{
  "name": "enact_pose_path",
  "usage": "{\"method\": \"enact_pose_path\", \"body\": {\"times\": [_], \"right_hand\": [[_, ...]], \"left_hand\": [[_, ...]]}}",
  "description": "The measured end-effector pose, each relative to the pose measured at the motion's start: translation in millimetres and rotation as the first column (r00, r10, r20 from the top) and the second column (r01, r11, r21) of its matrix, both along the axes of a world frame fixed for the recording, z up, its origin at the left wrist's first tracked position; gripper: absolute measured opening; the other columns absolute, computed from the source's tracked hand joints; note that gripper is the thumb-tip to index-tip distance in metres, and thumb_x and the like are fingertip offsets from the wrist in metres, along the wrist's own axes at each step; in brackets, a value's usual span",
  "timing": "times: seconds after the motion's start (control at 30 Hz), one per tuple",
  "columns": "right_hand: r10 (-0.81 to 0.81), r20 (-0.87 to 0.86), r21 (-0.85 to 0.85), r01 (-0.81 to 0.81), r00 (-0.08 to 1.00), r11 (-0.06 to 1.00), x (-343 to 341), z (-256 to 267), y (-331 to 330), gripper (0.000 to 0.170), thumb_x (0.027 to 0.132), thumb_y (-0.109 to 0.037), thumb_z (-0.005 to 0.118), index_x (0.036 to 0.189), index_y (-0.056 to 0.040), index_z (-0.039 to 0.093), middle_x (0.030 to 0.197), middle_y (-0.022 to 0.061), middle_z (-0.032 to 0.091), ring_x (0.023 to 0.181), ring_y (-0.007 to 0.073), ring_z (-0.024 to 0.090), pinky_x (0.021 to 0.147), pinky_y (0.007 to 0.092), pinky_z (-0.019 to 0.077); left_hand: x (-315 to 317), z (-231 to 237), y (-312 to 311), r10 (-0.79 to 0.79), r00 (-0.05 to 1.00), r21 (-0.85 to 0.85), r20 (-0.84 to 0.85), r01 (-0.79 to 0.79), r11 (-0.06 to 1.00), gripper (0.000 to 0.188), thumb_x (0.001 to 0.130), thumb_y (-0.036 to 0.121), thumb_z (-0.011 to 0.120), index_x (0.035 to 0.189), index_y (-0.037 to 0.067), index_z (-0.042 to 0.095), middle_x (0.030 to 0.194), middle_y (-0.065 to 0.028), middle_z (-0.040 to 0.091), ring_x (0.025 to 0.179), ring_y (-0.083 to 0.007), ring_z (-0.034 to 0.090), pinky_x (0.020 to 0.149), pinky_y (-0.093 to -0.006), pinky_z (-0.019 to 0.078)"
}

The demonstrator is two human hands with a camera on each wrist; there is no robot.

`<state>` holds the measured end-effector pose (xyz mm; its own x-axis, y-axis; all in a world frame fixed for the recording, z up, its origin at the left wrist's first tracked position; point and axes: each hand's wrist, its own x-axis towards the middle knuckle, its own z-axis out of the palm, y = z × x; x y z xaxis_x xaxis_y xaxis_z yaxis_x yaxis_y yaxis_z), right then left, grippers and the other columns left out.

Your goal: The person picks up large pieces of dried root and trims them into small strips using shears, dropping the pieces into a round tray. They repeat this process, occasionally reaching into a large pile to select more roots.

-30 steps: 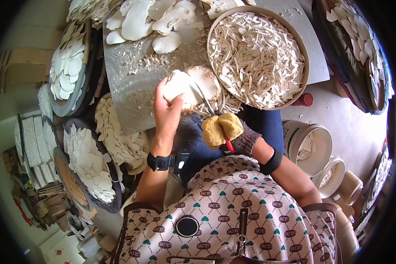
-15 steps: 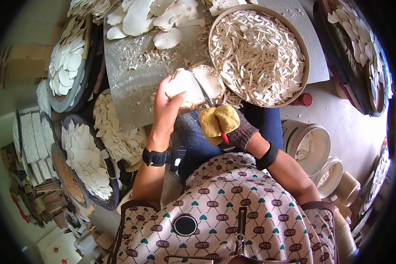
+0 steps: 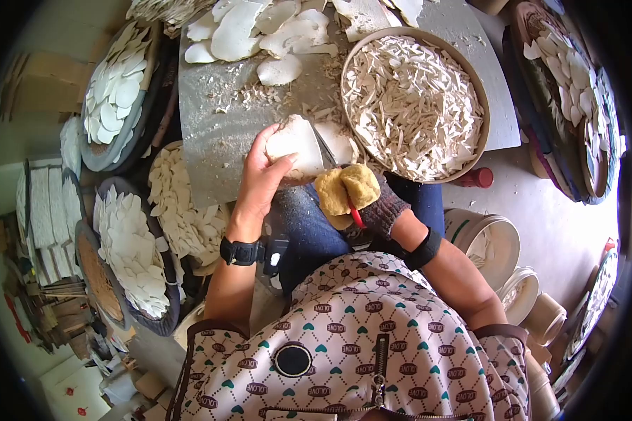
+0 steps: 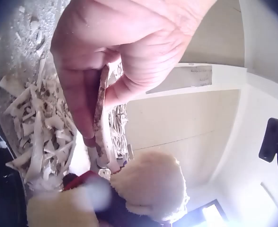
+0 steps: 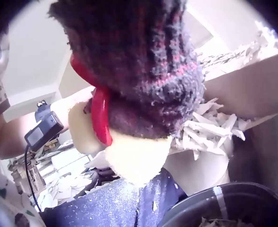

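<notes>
My bare left hand [image 3: 260, 175] pinches a flat white slice [image 3: 292, 149] between thumb and fingers above the near edge of the metal table. In the left wrist view the slice [image 4: 100, 113] shows edge-on, with a rough brown rim. My right hand [image 3: 385, 210], in a dark knitted glove, grips red-handled scissors [image 3: 323, 146] padded with yellow foam [image 3: 347, 189]. Their dark blades lie along the right edge of the slice. Another pale slice [image 3: 341, 143] is just beyond the blades. In the right wrist view a red handle [image 5: 101, 116] curves beside the glove.
A round tray [image 3: 345, 98] heaped with white strips stands at the table's right. More slices [image 3: 279, 70] and crumbs lie across the metal tabletop [image 3: 207, 126]. Round trays of slices [image 3: 130, 245] are stacked at left. White buckets [image 3: 502, 245] stand on the floor at right.
The head view has shifted slightly, so the table sits a little lower and further right. The held slice has turned a little, and the scissors now lie closer along its right edge.
</notes>
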<state>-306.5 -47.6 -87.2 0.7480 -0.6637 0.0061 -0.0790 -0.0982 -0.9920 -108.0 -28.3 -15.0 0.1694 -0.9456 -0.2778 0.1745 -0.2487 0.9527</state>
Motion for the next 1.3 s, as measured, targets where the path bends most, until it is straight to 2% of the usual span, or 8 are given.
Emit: {"method": "enact_pose_path", "body": {"times": [0.27, 0.33, 0.43, 0.57, 0.67, 0.8, 0.9, 1.3], "right_hand": [[-0.028, 0.008, -0.414, 0.029, 1.0, 0.91, 1.7, -2.8, 16.0, 0.025, 0.076, -0.017, 0.057, 0.099, -0.0069, 0.056, 0.094, 0.0115, 0.06, 0.089, 0.0277, 0.058, 0.077, 0.0358, 0.047], [0.037, 0.027, -0.347, -0.026, 0.999, 0.938, -1.4, -13.9, 20.8, 0.026, 0.082, -0.016, 0.056, 0.105, -0.0031, 0.054, 0.1, 0.0104, 0.059, 0.094, 0.0218, 0.057, 0.083, 0.032, 0.0457], [0.105, 0.029, -0.104, -0.101, 0.994, 0.989, -9.0, -3.6, 21.5, 0.025, 0.085, -0.016, 0.056, 0.104, -0.001, 0.054, 0.101, 0.0093, 0.059, 0.094, 0.0184, 0.058, 0.085, 0.0296, 0.046], [0.088, 0.003, 0.078, -0.088, 0.996, 0.993, -9.4, -4.5, 28.1, 0.039, 0.069, -0.027, 0.066, 0.101, -0.0086, 0.056, 0.096, 0.0108, 0.06, 0.089, 0.0267, 0.058, 0.079, 0.0345, 0.0477], [0.082, -0.005, 0.09, -0.082, 0.997, 0.993, -8.3, -4.1, 31.3, 0.041, 0.067, -0.031, 0.067, 0.102, -0.0113, 0.056, 0.096, 0.0107, 0.06, 0.088, 0.0277, 0.058, 0.077, 0.0349, 0.0481], [0.071, 0.064, 0.172, -0.081, 0.995, 0.982, -7.0, 11.8, 31.1, 0.023, 0.084, -0.017, 0.059, 0.101, -0.0018, 0.056, 0.096, 0.0065, 0.061, 0.086, 0.0119, 0.058, 0.08, 0.0268, 0.0479], [-0.034, 0.254, 0.544, -0.114, 0.967, 0.832, -6.1, 14.5, 34.3, 0.023, 0.085, -0.025, 0.05, 0.103, -0.0113, 0.054, 0.096, 0.0052, 0.06, 0.09, 0.0186, 0.057, 0.082, 0.0297, 0.0461], [-0.116, 0.377, 0.679, -0.189, 0.919, 0.71, -4.8, 10.7, 35.4, 0.022, 0.082, -0.021, 0.056, 0.099, -0.0086, 0.057, 0.097, 0.0082, 0.061, 0.09, 0.0197, 0.058, 0.082, 0.0269, 0.0458]], "left_hand": [[12.7, 10.6, 6.6, -0.253, 0.966, 0.028, 0.051, 0.252, 0.967, 0.058, 0.078, -0.004, 0.055, 0.131, 0.004, 0.032, 0.11, -0.0093, 0.054, 0.095, -0.0127, 0.055, 0.082, -0.0246, 0.0458], [13.4, 11.8, 8.8, -0.272, 0.962, 0.04, 0.035, 0.271, 0.962, 0.059, 0.078, -0.004, 0.056, 0.131, 0.005, 0.032, 0.106, -0.0102, 0.056, 0.092, -0.0131, 0.056, 0.079, -0.0244, 0.047], [3.8, 6.6, 20.1, 0.083, 0.997, -0.034, 0.005, -0.083, 0.996, 0.058, 0.077, -0.002, 0.058, 0.13, 0.004, 0.033, 0.102, -0.013, 0.059, 0.087, -0.0142, 0.059, 0.075, -0.0251, 0.049], [-19.6, -13.0, 27.5, 0.351, 0.935, -0.149, -0.053, -0.355, 0.923, 0.053, 0.083, 0.002, 0.054, 0.13, 0.004, 0.031, 0.101, -0.0154, 0.059, 0.083, -0.0202, 0.062, 0.067, -0.028, 0.0537], [-27.7, -2.8, 29.7, 0.31, 0.946, -0.098, -0.095, -0.319, 0.943, 0.052, 0.084, 0.003, 0.052, 0.131, 0.003, 0.029, 0.102, -0.0158, 0.059, 0.079, -0.0236, 0.064, 0.064, -0.0276, 0.0541], [-18.4, -7.8, 26.9, 0.277, 0.953, -0.055, -0.124, -0.286, 0.957, 0.052, 0.084, 0.003, 0.052, 0.131, 0.003, 0.028, 0.1, -0.0167, 0.059, 0.074, -0.0259, 0.065, 0.062, -0.0274, 0.0546], [-18.2, -6.2, 23.2, 0.274, 0.953, -0.049, -0.127, -0.282, 0.958, 0.051, 0.084, 0.002, 0.05, 0.13, 0.002, 0.028, 0.096, -0.0175, 0.059, 0.071, -0.026, 0.065, 0.06, -0.028, 0.0555], [-13.9, -7.5, 19.0, 0.217, 0.971, -0.054, -0.097, -0.223, 0.973, 0.051, 0.084, -0.001, 0.049, 0.131, 0.002, 0.028, 0.097, -0.0177, 0.059, 0.071, -0.0253, 0.065, 0.061, -0.0276, 0.0554]]}}
